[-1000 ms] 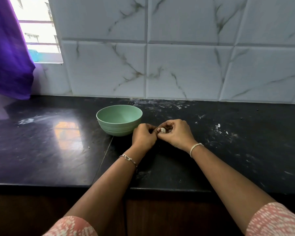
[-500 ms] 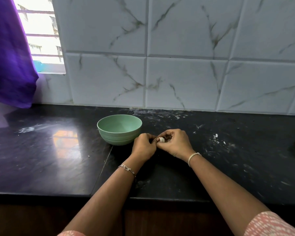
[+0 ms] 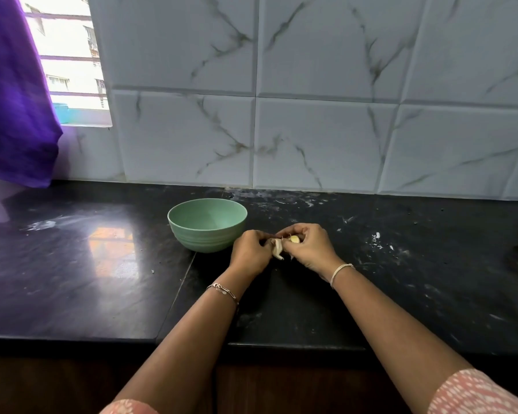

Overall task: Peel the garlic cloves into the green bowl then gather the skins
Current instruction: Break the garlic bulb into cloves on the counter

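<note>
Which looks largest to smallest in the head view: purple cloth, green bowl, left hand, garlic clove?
1. purple cloth
2. green bowl
3. left hand
4. garlic clove, partly hidden by fingers

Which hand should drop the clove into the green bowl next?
Probably right. The right hand pinches the bared clove, while the left hand grips only the loose skin. The bowl sits just left of both hands, a short reach across.

The green bowl (image 3: 205,242) stands just beside the left hand (image 3: 248,255), tiled wall (image 3: 311,138) behind; bare counter (image 3: 87,279) spreads both sides.
</note>
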`<move>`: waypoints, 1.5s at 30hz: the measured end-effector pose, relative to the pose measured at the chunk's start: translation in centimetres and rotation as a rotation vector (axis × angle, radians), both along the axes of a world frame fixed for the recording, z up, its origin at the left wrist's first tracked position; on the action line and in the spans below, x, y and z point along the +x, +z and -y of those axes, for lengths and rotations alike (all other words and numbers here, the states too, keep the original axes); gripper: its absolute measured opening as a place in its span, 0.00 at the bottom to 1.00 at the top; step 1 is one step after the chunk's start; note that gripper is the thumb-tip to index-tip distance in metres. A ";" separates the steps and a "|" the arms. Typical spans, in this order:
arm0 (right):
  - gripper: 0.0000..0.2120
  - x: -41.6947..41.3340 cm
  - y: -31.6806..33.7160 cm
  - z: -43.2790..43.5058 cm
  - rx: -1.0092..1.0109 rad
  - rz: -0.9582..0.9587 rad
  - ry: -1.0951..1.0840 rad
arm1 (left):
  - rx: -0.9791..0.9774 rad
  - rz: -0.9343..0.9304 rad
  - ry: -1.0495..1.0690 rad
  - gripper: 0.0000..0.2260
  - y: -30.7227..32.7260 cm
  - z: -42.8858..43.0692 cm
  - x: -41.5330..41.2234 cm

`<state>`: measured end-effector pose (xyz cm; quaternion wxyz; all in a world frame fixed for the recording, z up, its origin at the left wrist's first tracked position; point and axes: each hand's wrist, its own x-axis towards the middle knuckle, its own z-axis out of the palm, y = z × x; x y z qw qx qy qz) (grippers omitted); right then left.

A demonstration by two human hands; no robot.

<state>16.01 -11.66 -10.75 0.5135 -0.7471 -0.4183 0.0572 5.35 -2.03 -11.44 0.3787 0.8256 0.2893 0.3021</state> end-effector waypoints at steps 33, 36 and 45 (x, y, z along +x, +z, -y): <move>0.11 0.3 0.1 -0.3 -0.086 -0.025 -0.027 | -0.600 0.357 -0.127 0.08 0.6 0.1 0.0; 0.07 -0.1 0.3 -0.3 -0.081 0.009 -0.092 | -0.614 0.385 -0.116 0.08 0.7 0.3 0.1; 0.12 -0.6 0.0 0.0 -0.054 0.127 0.079 | -0.683 0.439 -0.079 0.08 0.4 0.0 0.2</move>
